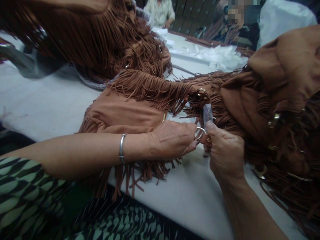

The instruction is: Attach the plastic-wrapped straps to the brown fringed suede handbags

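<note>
A brown fringed suede bag point(127, 106) lies in front of me, its gold zip edge showing near my left hand. My left hand point(172, 140) is closed, its fingertips at a metal ring point(200, 133). My right hand point(226, 150) pinches a brown leather strap point(206, 140) with a rivet, which is joined to that ring. Just above my right thumb stands a clear plastic wrapping point(207, 113). The inner fingers of both hands are hidden.
Fringed brown bags are heaped at the left back point(105, 40) and on the right point(282, 76). White scraps point(220, 56) lie across the far side of the white table point(45, 96). Two people point(160, 13) are beyond it.
</note>
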`<state>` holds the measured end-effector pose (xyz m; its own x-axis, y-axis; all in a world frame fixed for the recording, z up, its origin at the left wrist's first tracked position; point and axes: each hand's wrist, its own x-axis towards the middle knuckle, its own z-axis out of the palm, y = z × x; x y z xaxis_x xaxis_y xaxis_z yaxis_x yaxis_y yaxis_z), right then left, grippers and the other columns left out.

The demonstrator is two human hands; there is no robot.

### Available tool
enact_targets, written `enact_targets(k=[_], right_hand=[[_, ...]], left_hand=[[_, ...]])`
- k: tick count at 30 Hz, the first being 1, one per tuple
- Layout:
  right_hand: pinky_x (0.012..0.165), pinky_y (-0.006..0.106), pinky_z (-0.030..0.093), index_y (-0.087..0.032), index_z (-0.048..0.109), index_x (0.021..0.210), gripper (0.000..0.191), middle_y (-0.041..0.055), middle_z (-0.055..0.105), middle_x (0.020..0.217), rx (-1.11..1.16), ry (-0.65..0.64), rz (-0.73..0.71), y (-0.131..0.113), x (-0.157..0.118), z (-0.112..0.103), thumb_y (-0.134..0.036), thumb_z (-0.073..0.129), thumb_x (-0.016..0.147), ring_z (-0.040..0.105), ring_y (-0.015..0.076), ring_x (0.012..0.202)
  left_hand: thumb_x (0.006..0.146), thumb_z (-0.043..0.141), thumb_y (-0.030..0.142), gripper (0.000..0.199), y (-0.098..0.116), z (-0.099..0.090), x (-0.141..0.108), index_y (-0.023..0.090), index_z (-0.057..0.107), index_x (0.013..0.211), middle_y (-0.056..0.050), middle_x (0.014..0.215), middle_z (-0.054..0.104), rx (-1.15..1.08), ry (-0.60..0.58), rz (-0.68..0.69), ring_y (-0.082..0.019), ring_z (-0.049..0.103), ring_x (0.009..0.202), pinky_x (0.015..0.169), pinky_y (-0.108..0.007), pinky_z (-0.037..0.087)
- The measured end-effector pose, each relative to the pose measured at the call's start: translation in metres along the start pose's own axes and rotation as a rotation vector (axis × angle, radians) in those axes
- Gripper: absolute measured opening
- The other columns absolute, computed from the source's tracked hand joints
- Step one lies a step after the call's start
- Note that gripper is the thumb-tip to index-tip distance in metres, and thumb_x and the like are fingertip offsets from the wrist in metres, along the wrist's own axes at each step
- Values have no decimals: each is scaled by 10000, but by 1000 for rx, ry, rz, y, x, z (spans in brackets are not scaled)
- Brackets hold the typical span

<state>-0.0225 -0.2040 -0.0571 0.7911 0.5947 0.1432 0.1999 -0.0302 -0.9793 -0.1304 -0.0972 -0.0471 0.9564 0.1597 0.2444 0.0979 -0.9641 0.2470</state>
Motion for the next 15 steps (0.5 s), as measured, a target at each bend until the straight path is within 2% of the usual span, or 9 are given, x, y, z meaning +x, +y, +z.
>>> enact_targets(k=[3, 6, 10, 15], right_hand=[[336, 183, 263, -146, 508, 466, 404, -48, 416, 403, 72, 54, 20, -1, 0, 7, -362, 666, 768, 341, 50, 353], [332, 180, 260, -146, 501, 457, 386, -54, 401, 398, 113, 51, 49, -4, -1, 7, -339, 678, 740, 331, 47, 345], [321, 179, 223, -147, 470, 413, 411, -58, 369, 371, 57, -47, 59, -8, 2, -2, -312, 678, 726, 289, 36, 332], [320, 186, 261, -134, 598, 468, 328, -17, 494, 392, -156, -198, 78, -6, 6, -14, -325, 671, 725, 379, 61, 335]], left_hand=[[903, 429, 330, 211, 1, -2, 0, 132, 488, 946, -73, 822, 636, 25, -15, -15, -238, 631, 697, 502, -294, 384], [903, 418, 329, 212, 0, -3, 0, 136, 489, 955, -69, 821, 638, 17, -38, 21, -237, 630, 699, 501, -297, 368], [897, 424, 327, 212, -4, -3, 2, 139, 491, 968, -62, 807, 639, 29, -57, 97, -238, 626, 681, 494, -303, 339], [875, 481, 290, 226, -5, -2, 0, 130, 472, 1035, -67, 845, 647, 36, -89, 248, -215, 629, 727, 516, -290, 346]])
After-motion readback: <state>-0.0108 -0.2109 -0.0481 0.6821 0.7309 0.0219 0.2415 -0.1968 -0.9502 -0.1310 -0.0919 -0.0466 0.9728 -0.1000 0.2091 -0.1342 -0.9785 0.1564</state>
